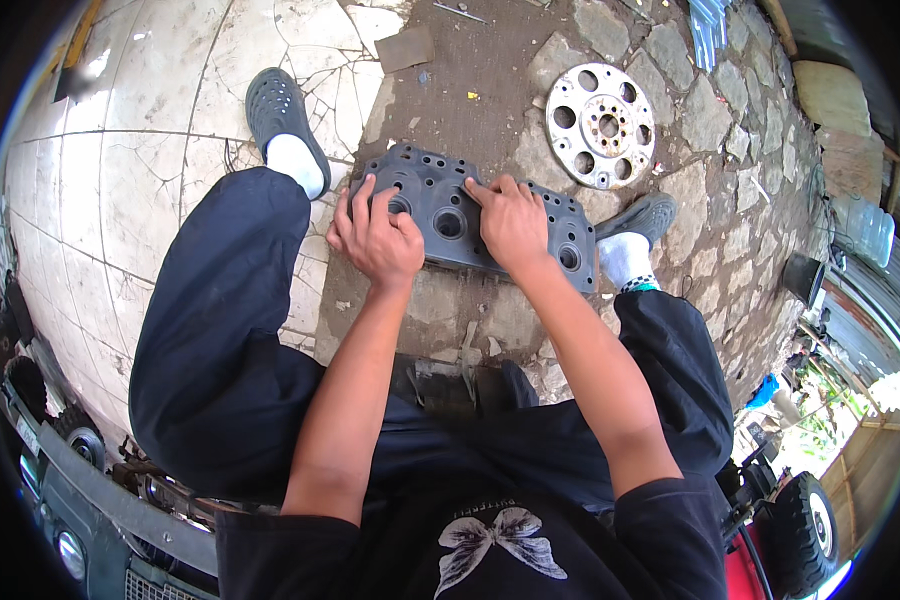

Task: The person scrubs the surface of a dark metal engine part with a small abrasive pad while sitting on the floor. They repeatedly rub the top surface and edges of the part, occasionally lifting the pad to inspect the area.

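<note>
A dark grey engine cylinder head [435, 185], with large round ports and many small bolt holes, lies on the ground between my feet. My left hand [378, 232] rests on its left part, the fingers spread and bent over the surface beside a round port. On the right part, my right hand [515, 220] has its fingers curled down against the cylinder head, with the thumb stretched toward the middle. The undersides of those curled fingers are hidden. A round port lies uncovered between the two hands.
A pale, rusty flywheel plate [608, 126] with round holes lies beyond the cylinder head. Cracked white tiles [150, 170] are on the left, rough stone paving [705, 120] on the right. A vehicle front [100, 520] stands lower left, a wheel [810, 530] lower right.
</note>
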{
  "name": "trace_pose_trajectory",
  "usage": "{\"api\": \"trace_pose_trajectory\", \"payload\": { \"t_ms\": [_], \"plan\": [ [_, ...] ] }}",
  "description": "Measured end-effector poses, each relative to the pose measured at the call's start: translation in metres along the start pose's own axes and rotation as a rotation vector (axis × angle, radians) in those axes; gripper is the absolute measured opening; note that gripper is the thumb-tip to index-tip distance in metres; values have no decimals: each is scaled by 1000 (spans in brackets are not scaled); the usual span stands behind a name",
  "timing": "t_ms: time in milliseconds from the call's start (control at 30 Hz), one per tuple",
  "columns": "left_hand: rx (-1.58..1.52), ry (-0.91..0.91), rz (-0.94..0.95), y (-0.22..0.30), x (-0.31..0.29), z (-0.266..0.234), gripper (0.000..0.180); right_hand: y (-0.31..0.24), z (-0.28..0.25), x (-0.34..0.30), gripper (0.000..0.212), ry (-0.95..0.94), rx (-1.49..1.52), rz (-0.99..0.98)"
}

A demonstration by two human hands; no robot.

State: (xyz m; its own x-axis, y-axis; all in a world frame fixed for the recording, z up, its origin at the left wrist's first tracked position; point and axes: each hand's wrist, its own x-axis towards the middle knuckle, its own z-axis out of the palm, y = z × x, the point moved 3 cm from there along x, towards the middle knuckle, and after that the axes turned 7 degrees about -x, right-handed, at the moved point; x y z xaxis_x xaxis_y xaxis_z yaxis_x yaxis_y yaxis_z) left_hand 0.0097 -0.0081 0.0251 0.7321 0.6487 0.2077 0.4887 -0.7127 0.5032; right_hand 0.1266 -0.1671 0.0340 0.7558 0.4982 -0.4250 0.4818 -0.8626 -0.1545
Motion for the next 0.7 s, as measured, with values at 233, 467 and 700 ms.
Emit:
{"api": "trace_pose_trajectory", "payload": {
  "t_ms": [233, 467, 700],
  "plan": [
    [-3, -3, -8, -2, 5, 4, 31, 0, 1, 20, 44, 21, -62, -21],
    [-17, -11, -12, 0, 1, 1, 31, 3, 3, 28, 45, 18, -49, -4],
    [-7, 3, 0, -1, -1, -2, 30, -4, -2, 7, 45, -17, -18, 38]
  ]
}}
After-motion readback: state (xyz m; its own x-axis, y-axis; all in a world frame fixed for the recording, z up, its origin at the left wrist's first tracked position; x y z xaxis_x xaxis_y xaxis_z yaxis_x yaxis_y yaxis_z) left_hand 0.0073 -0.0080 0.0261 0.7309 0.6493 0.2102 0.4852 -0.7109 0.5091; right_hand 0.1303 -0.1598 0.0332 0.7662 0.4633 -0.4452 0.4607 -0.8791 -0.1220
